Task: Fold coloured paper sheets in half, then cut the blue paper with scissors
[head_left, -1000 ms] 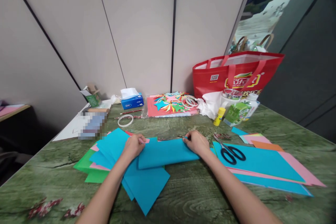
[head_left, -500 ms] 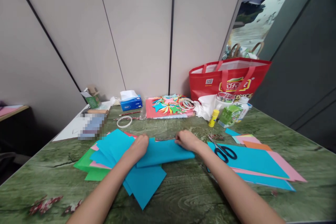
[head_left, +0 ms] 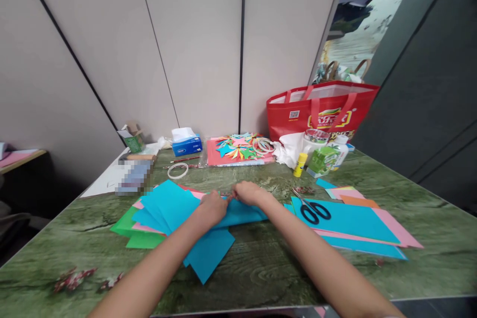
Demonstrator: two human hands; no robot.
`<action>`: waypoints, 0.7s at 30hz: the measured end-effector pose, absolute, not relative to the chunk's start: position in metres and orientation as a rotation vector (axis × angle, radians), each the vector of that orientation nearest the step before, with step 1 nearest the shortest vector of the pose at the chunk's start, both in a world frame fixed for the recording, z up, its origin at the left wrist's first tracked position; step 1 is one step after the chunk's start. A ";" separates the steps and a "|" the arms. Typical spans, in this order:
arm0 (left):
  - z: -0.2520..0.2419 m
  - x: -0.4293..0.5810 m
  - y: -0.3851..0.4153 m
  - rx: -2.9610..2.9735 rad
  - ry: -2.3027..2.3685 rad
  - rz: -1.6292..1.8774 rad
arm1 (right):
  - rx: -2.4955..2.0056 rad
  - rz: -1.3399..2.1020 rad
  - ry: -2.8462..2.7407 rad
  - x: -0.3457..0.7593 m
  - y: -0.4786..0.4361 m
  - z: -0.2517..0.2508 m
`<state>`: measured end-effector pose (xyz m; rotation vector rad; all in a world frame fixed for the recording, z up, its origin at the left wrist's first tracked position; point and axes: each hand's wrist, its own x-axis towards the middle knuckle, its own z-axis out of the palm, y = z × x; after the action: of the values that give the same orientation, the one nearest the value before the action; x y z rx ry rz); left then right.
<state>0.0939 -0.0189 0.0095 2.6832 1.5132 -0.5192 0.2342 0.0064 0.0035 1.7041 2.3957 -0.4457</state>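
A folded sheet of blue paper (head_left: 248, 212) lies in front of me, partly over a fanned pile of coloured paper. My left hand (head_left: 214, 207) is closed at its left part, with the fingertips at the far edge. Almost touching it, my right hand (head_left: 247, 193) is closed on the same far edge. The fingertips of both hands are partly hidden. Under and left of the left hand spreads the pile of blue paper (head_left: 166, 206), with green paper (head_left: 128, 221) and pink sheets showing beneath.
Scissors (head_left: 311, 208) rest on blue and pink sheets (head_left: 354, 221) at the right. Behind stand a yellow glue stick (head_left: 300, 164), a green box (head_left: 323, 161) and a red bag (head_left: 290, 119). A tape roll (head_left: 178, 171), tissue pack (head_left: 187, 146) and paper stars (head_left: 238, 148) lie farther back.
My hands have come together along the far edge of the folded blue paper: the left moved right, the right moved left. The view has shifted slightly.
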 end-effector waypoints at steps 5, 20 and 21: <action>0.014 0.095 -0.016 2.669 1.510 -0.534 | 1.544 -0.455 2.507 0.236 -0.005 0.003; -0.005 0.088 -0.022 2.748 1.297 -0.336 | 1.470 -0.450 2.461 0.226 -0.030 0.007; -0.005 0.085 -0.023 2.745 1.300 -0.334 | 1.473 -0.455 2.451 0.225 -0.032 0.007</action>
<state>0.0854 -0.0229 -0.0048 2.7446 1.2997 -0.3344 0.2246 -0.0322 0.0071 1.4726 2.4511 -0.4551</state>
